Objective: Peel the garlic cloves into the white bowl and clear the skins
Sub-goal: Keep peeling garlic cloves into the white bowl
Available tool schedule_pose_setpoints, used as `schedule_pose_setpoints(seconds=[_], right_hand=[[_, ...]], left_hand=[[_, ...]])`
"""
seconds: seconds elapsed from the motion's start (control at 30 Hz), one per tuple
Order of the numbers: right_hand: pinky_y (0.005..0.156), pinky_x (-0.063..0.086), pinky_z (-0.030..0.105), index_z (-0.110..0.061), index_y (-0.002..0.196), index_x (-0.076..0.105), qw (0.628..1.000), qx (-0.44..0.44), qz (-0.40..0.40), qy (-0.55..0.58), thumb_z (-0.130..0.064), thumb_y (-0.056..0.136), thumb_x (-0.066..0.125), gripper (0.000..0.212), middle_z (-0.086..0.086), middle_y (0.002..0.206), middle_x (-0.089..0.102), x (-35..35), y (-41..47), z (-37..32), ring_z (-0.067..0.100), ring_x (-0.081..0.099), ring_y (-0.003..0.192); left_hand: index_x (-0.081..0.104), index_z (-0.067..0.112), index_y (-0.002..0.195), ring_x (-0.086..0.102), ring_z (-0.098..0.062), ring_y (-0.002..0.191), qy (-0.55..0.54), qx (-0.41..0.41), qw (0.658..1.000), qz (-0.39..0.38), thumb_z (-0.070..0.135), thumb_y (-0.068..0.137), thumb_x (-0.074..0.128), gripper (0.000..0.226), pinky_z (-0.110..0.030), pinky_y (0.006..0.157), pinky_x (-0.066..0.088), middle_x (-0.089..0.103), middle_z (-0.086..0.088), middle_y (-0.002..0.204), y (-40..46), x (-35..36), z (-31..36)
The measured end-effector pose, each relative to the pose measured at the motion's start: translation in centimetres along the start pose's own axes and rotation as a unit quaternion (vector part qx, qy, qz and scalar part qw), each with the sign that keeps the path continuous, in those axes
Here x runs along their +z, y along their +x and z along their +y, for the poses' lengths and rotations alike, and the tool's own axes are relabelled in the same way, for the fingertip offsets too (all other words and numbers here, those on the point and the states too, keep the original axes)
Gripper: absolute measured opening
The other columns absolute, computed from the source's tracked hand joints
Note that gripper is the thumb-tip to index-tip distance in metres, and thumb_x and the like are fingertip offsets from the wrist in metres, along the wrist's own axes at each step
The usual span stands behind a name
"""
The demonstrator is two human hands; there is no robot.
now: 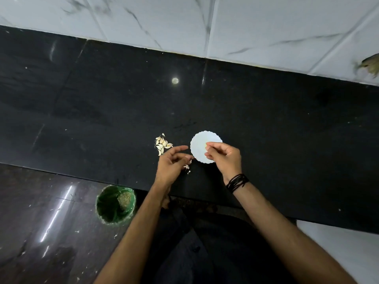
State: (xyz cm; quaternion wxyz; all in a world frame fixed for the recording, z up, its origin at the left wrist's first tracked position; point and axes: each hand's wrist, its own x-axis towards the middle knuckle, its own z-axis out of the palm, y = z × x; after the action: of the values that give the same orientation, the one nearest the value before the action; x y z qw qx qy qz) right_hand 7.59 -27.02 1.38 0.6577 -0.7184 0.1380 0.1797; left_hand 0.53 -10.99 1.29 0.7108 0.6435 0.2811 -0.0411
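Observation:
A small white bowl (200, 145) with a scalloped rim stands on the black counter (123, 99). My right hand (224, 157) hovers over the bowl's right side, its fingertips pinching a small pale garlic clove (206, 147). To the left of the bowl lies a little heap of unpeeled garlic cloves (162, 144). My left hand (173, 163) hangs between the heap and the bowl, fingers loosely spread and holding nothing. A few bits of garlic skin (187, 167) lie on the counter just right of that hand.
A green bin (115, 203) lined with a bag stands on the dark floor below the counter's front edge, left of my legs. White marble-look wall tiles (184, 21) rise behind the counter. Skin scraps dot the floor.

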Motion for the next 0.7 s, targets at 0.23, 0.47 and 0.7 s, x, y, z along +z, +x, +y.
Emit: schedule_pose_setpoints(seconds=[0.23, 0.47, 0.7], right_hand=[[0.083, 0.060, 0.024, 0.004, 0.112, 0.069, 0.985, 0.108, -0.112, 0.080, 0.012, 0.085, 0.069, 0.028, 0.016, 0.104, 0.072, -2.6, 2.0, -1.7, 0.022, 0.072, 0.092], [0.086, 0.055, 0.021, -0.017, 0.103, 0.073, 0.975, 0.002, -0.093, -0.202, -0.002, 0.078, 0.080, 0.030, -0.003, 0.088, 0.077, -2.2, 3.5, -1.7, 0.006, 0.073, 0.082], [0.083, 0.057, 0.024, -0.016, 0.105, 0.074, 0.982, -0.025, -0.059, -0.180, 0.001, 0.081, 0.074, 0.030, -0.004, 0.088, 0.077, -2.2, 3.6, -2.6, 0.010, 0.073, 0.085]], left_hand=[[0.070, 0.011, 0.105, 0.065, 0.001, 0.064, 0.030, -0.033, 0.994, 0.103, 0.002, 0.091, 0.068, 0.017, -0.011, 0.060, 0.047, 0.070, 0.004, 0.073, 0.1, -0.3, -1.6], [0.072, 0.016, 0.099, 0.064, -0.005, 0.062, 0.086, -0.044, 0.988, 0.117, 0.008, 0.092, 0.070, 0.011, -0.016, 0.061, 0.047, 0.071, -0.002, 0.078, -0.1, -0.5, -2.2], [0.073, 0.020, 0.094, 0.066, -0.010, 0.067, 0.110, -0.057, 0.986, 0.113, 0.015, 0.089, 0.074, 0.007, -0.028, 0.070, 0.051, 0.076, -0.005, 0.085, 0.1, -2.0, -2.2]])
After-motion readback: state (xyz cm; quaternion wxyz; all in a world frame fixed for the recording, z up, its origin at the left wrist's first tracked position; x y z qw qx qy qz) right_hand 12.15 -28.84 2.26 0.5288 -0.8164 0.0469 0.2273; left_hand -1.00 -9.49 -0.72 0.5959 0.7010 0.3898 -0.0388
